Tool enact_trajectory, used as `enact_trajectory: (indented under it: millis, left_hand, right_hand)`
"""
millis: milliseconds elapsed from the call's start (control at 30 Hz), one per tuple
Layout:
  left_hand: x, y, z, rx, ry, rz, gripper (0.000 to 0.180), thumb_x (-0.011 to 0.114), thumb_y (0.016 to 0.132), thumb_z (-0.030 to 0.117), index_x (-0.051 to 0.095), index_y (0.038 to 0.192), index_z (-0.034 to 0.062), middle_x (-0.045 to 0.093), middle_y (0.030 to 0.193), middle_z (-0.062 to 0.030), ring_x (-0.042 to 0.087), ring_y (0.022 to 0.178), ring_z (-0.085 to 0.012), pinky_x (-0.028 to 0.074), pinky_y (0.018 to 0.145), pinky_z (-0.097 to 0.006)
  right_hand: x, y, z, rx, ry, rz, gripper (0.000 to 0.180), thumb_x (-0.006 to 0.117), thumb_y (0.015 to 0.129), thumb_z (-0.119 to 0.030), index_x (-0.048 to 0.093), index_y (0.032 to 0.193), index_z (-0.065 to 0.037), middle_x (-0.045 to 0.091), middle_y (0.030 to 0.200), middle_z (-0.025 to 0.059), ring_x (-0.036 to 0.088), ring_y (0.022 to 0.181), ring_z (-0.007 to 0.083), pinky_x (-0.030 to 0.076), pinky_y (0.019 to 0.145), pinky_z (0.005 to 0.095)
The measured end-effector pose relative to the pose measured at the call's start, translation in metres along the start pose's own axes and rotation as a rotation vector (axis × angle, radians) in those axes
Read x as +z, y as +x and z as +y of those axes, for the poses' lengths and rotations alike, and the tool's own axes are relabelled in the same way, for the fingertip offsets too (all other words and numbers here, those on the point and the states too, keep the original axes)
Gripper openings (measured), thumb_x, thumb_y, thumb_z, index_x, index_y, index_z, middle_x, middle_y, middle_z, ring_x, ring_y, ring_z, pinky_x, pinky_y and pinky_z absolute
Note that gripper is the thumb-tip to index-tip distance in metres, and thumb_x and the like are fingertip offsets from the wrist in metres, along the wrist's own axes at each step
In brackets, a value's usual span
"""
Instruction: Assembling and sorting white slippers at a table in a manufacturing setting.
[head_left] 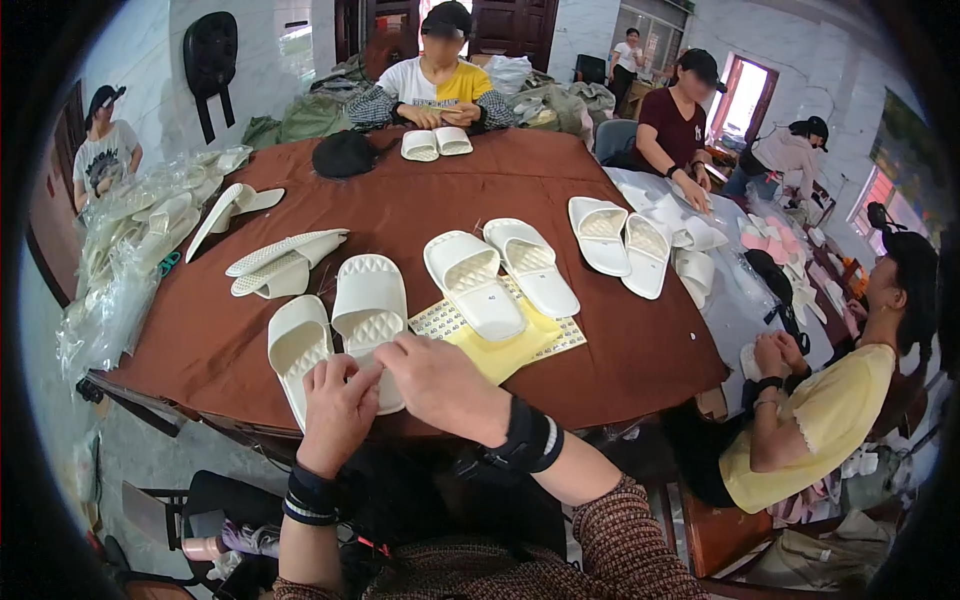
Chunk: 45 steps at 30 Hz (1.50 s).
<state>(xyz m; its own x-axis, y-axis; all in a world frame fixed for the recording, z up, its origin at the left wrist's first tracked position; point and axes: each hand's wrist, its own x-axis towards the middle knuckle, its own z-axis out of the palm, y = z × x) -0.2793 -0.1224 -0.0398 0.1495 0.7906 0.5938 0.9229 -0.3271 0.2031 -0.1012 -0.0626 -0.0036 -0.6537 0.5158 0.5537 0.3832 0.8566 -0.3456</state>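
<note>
Both my hands meet over the heels of a pair of cream slide slippers at the table's near edge, a left slipper (300, 340) and a right slipper (370, 290). My left hand (338, 405) has its fingers curled and pinched beside the right hand's fingertips. Knuckles up, my right hand (445, 385) is closed with its fingertips pinched. Whatever lies between the fingers is too small or hidden to make out. Right of my hands, a yellow-backed sticker sheet (560, 338) lies partly under another slipper pair (480, 300); a small label shows on each insole.
More slippers (643, 255) lie at the right of the brown-covered table (650, 350), with others (285, 265) on their sides at left. A black cap (343, 155) rests at the far side. Plastic-bagged slippers (150, 225) line the left edge. Co-workers sit opposite and at right.
</note>
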Motion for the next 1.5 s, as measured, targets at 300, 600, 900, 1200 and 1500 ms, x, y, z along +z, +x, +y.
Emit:
enact_trajectory:
  millis: [300,600,900,1200,1500]
  left_hand:
    - [-0.005,-0.005,0.001,-0.013,0.023,-0.005,0.023,0.063,0.079,0.012,0.068,0.101,0.0123,0.054,0.094,-0.008,0.053,0.091,-0.0278,0.04,0.082,-0.042]
    - [-0.024,-0.001,0.0,-0.009,-0.083,-0.069,0.021,0.065,0.08,0.01,0.067,0.101,0.0091,0.056,0.097,-0.0096,0.055,0.094,-0.03,0.042,0.085,-0.042]
    - [-0.041,-0.054,-0.022,-0.473,-0.267,0.215,0.012,0.061,0.084,0.0,0.061,0.096,0.0002,0.057,0.097,-0.015,0.057,0.081,-0.0268,0.047,0.072,-0.034]
    - [-0.03,-0.092,-0.026,-0.877,-0.828,0.034,0.034,0.045,0.103,0.025,0.059,0.087,-0.0012,0.058,0.065,-0.0028,0.055,0.057,-0.0092,0.045,0.054,-0.025]
    - [-0.024,-0.091,-0.029,-1.163,-1.359,0.094,0.036,0.054,0.099,0.033,0.061,0.101,-0.0023,0.064,0.076,-0.0069,0.064,0.063,-0.0159,0.054,0.055,-0.028]
  right_hand:
    - [-0.043,-0.049,0.024,0.148,-0.035,0.234,0.015,0.055,0.084,0.001,0.058,0.098,-0.004,0.063,0.087,0.0164,0.062,0.079,0.0368,0.05,0.069,0.0433]
    - [-0.07,-0.064,0.036,0.229,0.04,0.229,0.014,0.056,0.087,0.0,0.059,0.1,-0.003,0.065,0.092,0.0188,0.063,0.085,0.0381,0.051,0.071,0.0417]
    - [-0.089,-0.043,0.04,0.13,-0.006,0.113,0.011,0.053,0.089,-0.003,0.057,0.098,-0.002,0.064,0.088,0.0186,0.063,0.081,0.0378,0.051,0.07,0.0438]
    - [-0.084,0.024,0.071,0.082,0.061,-0.034,0.015,0.052,0.091,-0.012,0.059,0.097,-0.001,0.064,0.091,0.0205,0.062,0.087,0.0392,0.05,0.077,0.0457]
    - [-0.027,0.083,0.113,0.135,0.038,-0.14,0.025,0.059,0.087,-0.012,0.059,0.11,0.0,0.063,0.107,0.0166,0.064,0.091,0.0284,0.051,0.082,0.0373]
